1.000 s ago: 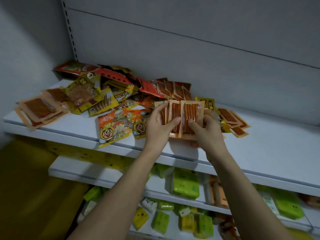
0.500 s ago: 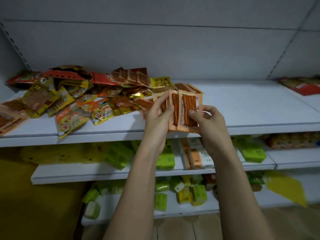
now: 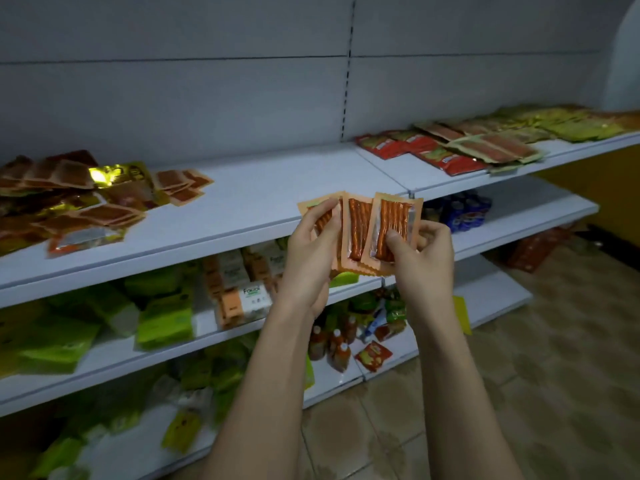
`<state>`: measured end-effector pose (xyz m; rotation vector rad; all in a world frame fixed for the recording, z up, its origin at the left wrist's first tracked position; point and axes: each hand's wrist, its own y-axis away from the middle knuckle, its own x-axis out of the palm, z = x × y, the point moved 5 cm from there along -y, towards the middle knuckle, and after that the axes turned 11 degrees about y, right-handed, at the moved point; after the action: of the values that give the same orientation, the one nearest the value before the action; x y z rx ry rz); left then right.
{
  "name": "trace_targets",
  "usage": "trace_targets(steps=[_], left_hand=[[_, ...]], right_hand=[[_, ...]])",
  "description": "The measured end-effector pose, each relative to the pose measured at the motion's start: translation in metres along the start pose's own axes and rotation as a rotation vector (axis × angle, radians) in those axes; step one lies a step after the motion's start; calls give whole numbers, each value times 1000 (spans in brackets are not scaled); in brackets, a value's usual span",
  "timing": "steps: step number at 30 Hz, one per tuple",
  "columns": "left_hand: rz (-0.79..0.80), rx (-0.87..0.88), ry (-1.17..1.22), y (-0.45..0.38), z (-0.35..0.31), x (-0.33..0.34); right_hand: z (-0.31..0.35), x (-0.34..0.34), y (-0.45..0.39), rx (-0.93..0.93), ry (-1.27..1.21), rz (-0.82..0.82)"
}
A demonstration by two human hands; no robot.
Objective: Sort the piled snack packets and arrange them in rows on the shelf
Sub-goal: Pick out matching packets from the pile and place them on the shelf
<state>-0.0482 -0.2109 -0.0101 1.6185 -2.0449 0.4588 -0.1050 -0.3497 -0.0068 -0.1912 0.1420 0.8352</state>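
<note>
A dim shop aisle with white metal shelving against a grey panelled wall: on the top shelf, at far left, the pile of mixed snack packets lies unsorted, orange, brown and gold wrappers overlapping at all angles. The middle stretch of that shelf is bare. In front of it, a person's left hand and right hand hold up a fanned set of orange sausage-stick packets; the left grip pinches the leftmost packet between thumb and fingers, while the right thumb presses the front of the rightmost packet with fingers curled behind it. The set is in the air, just in front of the shelf edge and not touching it. Further right, beyond the upright seam, a laid-out group of red, tan and green packets sits on the neighbouring shelf section, suggesting some sorting is done. Judging by the size of the pile, most of the work remains, and the held packets are not yet placed in a row.
</note>
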Motion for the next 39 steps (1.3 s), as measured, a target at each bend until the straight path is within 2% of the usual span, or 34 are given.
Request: trace_targets(steps=[3, 10, 15, 22, 30, 39], left_hand=[[37, 7, -59, -3, 19, 32], [5, 48, -95, -42, 59, 96], [-13, 81, -165, -88, 104, 148], [-17, 47, -98, -182, 178, 240], [166, -50, -19, -273, 230, 374], [45, 28, -52, -336, 312, 476]], right_hand=[[-10, -34, -17, 8, -15, -18], [-28, -89, -78, 40, 27, 7], [-49, -132, -149, 60, 29, 17], [-84, -180, -274, 141, 24, -84], [-93, -261, -407, 157, -18, -145], [-136, -338, -531, 171, -101, -37]])
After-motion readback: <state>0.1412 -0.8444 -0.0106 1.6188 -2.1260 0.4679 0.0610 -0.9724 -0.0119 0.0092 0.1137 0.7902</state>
